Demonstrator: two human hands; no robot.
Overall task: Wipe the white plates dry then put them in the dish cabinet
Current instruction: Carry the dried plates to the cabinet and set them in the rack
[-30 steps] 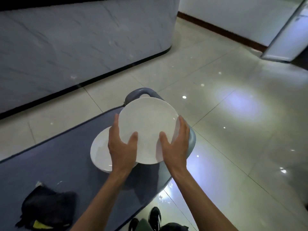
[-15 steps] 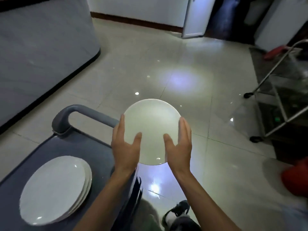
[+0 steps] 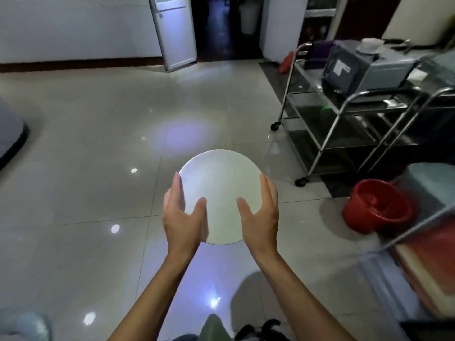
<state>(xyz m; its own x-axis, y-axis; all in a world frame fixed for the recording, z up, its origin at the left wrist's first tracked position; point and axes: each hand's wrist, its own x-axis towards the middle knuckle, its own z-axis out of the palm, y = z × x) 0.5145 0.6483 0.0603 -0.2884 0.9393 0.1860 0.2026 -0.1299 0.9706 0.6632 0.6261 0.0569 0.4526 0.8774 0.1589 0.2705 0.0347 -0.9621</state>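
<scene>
A white plate (image 3: 220, 195) is carried in front of the person above the glossy tiled floor (image 3: 93, 148), the left hand (image 3: 183, 217) and right hand (image 3: 259, 215) grasping its opposite edges with thumbs on its face; the fingers behind it are hidden. To the right a metal trolley (image 3: 344, 124) and a red bucket (image 3: 378, 206) look blurred, and the frame cuts off what stands beyond them.

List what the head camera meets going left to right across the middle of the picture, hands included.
left hand → white plate held between both hands → right hand → red bucket on the floor.
</scene>
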